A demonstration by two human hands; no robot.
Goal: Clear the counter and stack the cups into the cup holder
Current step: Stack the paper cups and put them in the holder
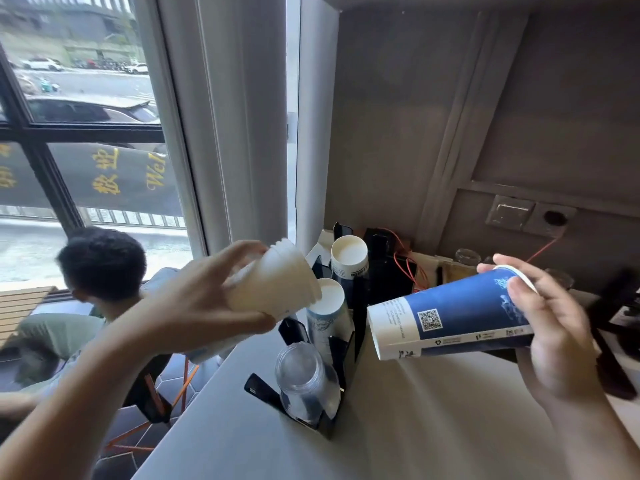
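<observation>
My left hand [204, 299] grips a nested stack of white cups [277, 282], lying sideways just above the black cup holder [349, 344] on the counter. In my right hand [550, 327] is a blue and white paper cup [450, 317], held sideways to the right of the holder, bottom end pointing left. The holder has two upside-down paper cup stacks, one at the back [349, 259] and one in the middle [329, 313], plus a stack of clear plastic cups [306, 379] at the front.
The pale counter [398, 427] runs from the holder toward me. A black device with red wires [391, 271] and glass jars [467, 256] stand by the grey wall. Dark equipment [620, 313] sits at the right. A person [100, 268] sits below left by the window.
</observation>
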